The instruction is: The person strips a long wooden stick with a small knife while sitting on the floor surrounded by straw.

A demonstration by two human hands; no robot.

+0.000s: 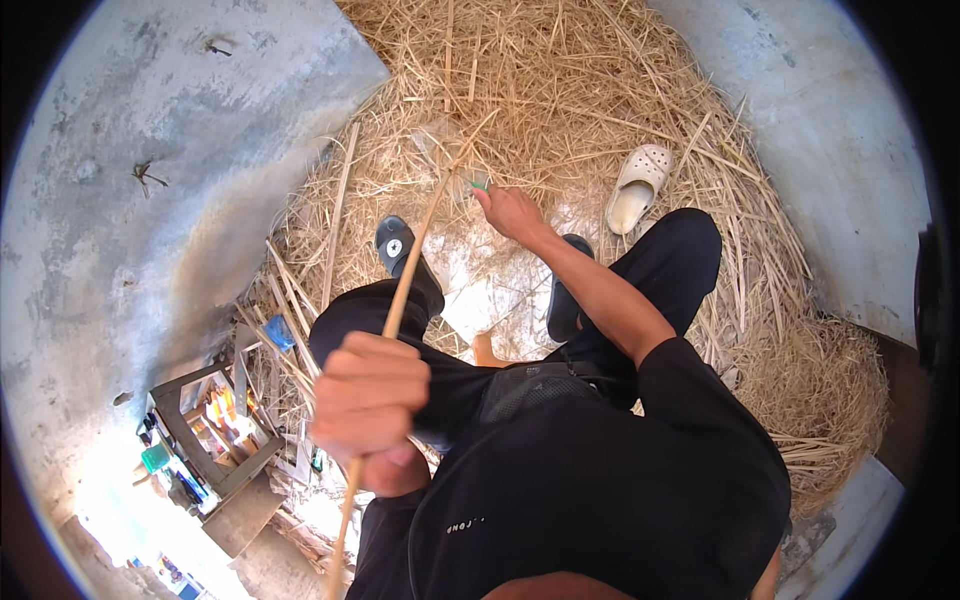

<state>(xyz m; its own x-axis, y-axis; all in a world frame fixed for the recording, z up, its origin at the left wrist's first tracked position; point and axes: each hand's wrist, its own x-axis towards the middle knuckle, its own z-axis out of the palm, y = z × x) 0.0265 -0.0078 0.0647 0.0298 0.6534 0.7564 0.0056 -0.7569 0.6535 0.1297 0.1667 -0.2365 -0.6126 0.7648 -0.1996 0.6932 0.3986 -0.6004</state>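
My left hand [368, 405] is a fist wrapped round a long, pale tan stick [418, 240] that looks like bamboo. The stick slants from the lower edge, up through the fist, to a point beyond my feet, where it seems to split or cross other strips. Close to that far end is my right hand [512, 214], its fingers closed. A small green piece [479, 186] shows at its fingertips, perhaps part of a tool; the rest is hidden or too small to make out.
Straw-like shavings [560, 90] cover the floor, heaped at the right. A beige clog [640, 188] lies right of my right foot. Blue-grey walls [230, 130] stand on both sides. At the lower left are a wooden frame [185, 425] and a blue item [279, 332].
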